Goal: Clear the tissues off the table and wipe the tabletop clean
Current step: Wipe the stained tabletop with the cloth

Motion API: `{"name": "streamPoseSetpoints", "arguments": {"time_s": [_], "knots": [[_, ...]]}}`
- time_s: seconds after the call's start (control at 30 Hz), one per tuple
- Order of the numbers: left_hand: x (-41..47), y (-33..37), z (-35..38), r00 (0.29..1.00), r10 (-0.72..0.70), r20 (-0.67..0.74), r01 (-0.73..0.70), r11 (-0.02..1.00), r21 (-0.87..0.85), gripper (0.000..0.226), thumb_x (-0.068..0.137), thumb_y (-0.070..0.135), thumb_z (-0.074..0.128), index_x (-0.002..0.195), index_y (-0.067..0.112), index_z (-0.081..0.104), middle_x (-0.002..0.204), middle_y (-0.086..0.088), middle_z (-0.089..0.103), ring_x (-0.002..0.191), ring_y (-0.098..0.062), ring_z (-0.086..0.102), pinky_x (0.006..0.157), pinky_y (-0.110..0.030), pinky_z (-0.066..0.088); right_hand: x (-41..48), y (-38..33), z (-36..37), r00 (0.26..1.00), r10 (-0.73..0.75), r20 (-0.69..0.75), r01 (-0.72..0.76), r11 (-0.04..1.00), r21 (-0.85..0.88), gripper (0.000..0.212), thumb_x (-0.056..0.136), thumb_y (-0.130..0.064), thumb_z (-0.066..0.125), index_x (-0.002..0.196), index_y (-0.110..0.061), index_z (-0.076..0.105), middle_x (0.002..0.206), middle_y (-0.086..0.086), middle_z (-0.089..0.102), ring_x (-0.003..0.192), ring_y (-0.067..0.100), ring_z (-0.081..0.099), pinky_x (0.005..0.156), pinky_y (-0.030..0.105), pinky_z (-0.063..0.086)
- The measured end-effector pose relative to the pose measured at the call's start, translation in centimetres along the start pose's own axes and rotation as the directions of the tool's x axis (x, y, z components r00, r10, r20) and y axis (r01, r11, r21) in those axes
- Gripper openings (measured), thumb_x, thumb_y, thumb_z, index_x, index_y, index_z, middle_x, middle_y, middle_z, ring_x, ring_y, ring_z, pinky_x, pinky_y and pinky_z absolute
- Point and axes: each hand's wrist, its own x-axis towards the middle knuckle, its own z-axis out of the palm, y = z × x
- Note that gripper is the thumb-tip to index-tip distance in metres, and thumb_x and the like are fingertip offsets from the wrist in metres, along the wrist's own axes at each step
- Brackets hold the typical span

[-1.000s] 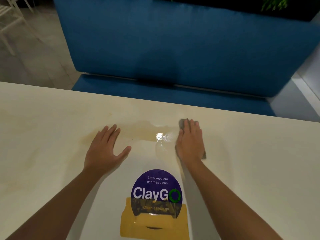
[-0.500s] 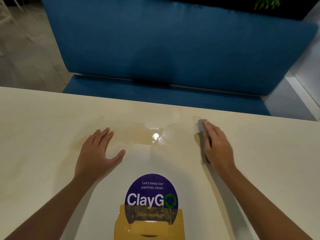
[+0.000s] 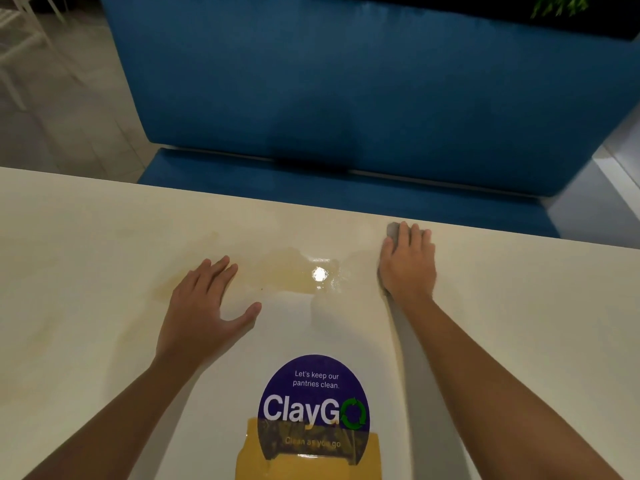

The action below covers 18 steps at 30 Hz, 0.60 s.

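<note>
My right hand [image 3: 408, 263] lies flat with straight fingers on a grey cloth [image 3: 392, 231], pressing it to the cream tabletop [image 3: 519, 323] near the far edge. Only the cloth's far corner and a sliver along the hand's left side show. A wet, yellowish smear [image 3: 294, 275] with a bright glint spreads between the two hands. My left hand [image 3: 204, 310] rests palm down on the table, fingers spread and straight, holding nothing. No tissue is in view.
A round purple "ClayGo" sticker [image 3: 315, 400] with yellow tape over its lower part lies near the front edge. A blue bench with a high backrest [image 3: 346, 98] stands just beyond the table's far edge. Tiled floor [image 3: 52, 109] lies at the far left.
My right hand slid the cloth to the right, from the wet patch's right end out toward the far edge. My left hand has stayed in place on the table.
</note>
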Motion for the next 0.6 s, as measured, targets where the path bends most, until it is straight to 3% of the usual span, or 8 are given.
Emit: {"name": "streamPoseSetpoints", "arguments": {"time_s": [0.17,0.3,0.37,0.43,0.5,0.6], "knots": [[0.1,-0.3,0.0,1.000,-0.004,0.005,0.004,1.000,-0.008,0.086,0.074,0.074,0.029,0.137,0.018,0.044,0.148,0.003,0.037,0.140,-0.020,0.027,0.113,-0.042,0.023,-1.5,-4.5,0.3,0.962,-0.257,0.095,0.260,0.966,-0.012,0.050,0.102,-0.029,0.015,0.148,-0.010,0.012,0.156,0.008,0.013,0.144,0.025,0.006,0.116,0.035,0.007],[0.0,-0.2,0.0,1.000,0.006,-0.004,-0.006,1.000,-0.014,0.085,0.074,0.073,0.031,0.136,0.016,0.046,0.147,0.002,0.038,0.139,-0.021,0.027,0.112,-0.042,0.023,-3.0,-1.8,-1.0,0.900,-0.414,0.132,0.374,0.892,0.253,0.046,0.102,-0.029,0.025,0.147,-0.017,0.023,0.155,-0.004,0.020,0.144,0.011,0.009,0.117,0.026,0.011],[0.0,-0.1,-0.1,1.000,0.009,-0.015,-0.009,1.000,-0.017,0.084,0.074,0.071,0.032,0.135,0.015,0.048,0.146,0.001,0.040,0.139,-0.022,0.029,0.111,-0.042,0.024,-2.7,0.5,-1.4,0.929,-0.359,0.096,0.313,0.895,0.319,0.044,0.101,-0.029,0.028,0.145,-0.021,0.029,0.152,-0.008,0.026,0.142,0.007,0.015,0.114,0.024,0.015],[0.0,0.0,-0.1,1.000,0.007,-0.017,-0.008,1.000,-0.019,0.084,0.074,0.070,0.033,0.134,0.014,0.049,0.146,0.001,0.041,0.138,-0.022,0.030,0.111,-0.043,0.026,-1.9,2.9,-1.8,0.979,-0.195,0.065,0.162,0.926,0.339,0.043,0.101,-0.030,0.028,0.144,-0.023,0.031,0.152,-0.008,0.027,0.141,0.008,0.017,0.110,0.025,0.017],[0.0,0.1,-0.2,1.000,0.015,-0.016,-0.015,1.000,-0.011,0.083,0.074,0.070,0.033,0.133,0.014,0.050,0.144,0.000,0.042,0.136,-0.023,0.033,0.109,-0.044,0.028,-0.7,4.7,-1.9,0.998,-0.037,0.051,0.020,0.953,0.303,0.045,0.102,-0.029,0.024,0.145,-0.019,0.027,0.153,-0.004,0.024,0.142,0.012,0.015,0.112,0.029,0.016],[0.2,0.1,-0.1,1.000,0.015,-0.011,-0.015,1.000,0.001,0.082,0.075,0.071,0.033,0.132,0.014,0.050,0.144,0.000,0.043,0.135,-0.024,0.035,0.108,-0.044,0.029,1.3,5.1,-1.4,0.998,0.056,0.039,-0.063,0.974,0.219,0.045,0.102,-0.026,0.022,0.145,-0.012,0.025,0.153,0.002,0.022,0.142,0.018,0.014,0.112,0.034,0.018]]}}
